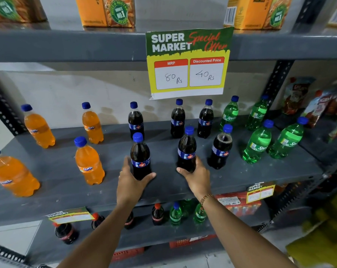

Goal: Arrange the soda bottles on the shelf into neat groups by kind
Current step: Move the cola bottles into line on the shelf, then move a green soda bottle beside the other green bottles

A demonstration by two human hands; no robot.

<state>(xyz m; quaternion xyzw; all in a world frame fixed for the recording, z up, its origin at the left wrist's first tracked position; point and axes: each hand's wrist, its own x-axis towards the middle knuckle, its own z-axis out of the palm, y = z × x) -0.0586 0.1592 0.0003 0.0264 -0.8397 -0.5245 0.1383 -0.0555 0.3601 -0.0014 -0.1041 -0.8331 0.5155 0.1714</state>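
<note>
On the grey shelf [57,171] stand upright soda bottles with blue caps. Several orange soda bottles [89,161] are spread over the left part. Several dark cola bottles fill the middle in two rows, and several green lemon-lime bottles [257,143] stand on the right. My left hand [131,180] wraps the base of the front-left cola bottle [140,153]. My right hand [196,176] grips the base of the front-middle cola bottle [187,149]. A third front cola bottle [221,147] stands free just to the right.
A price sign [189,62] hangs from the shelf above, over the back cola bottles. Orange juice cartons [105,10] sit on that upper shelf. The lower shelf holds red-capped cola bottles [158,214] and green bottles [175,213]. Snack packets [318,105] lie at the right.
</note>
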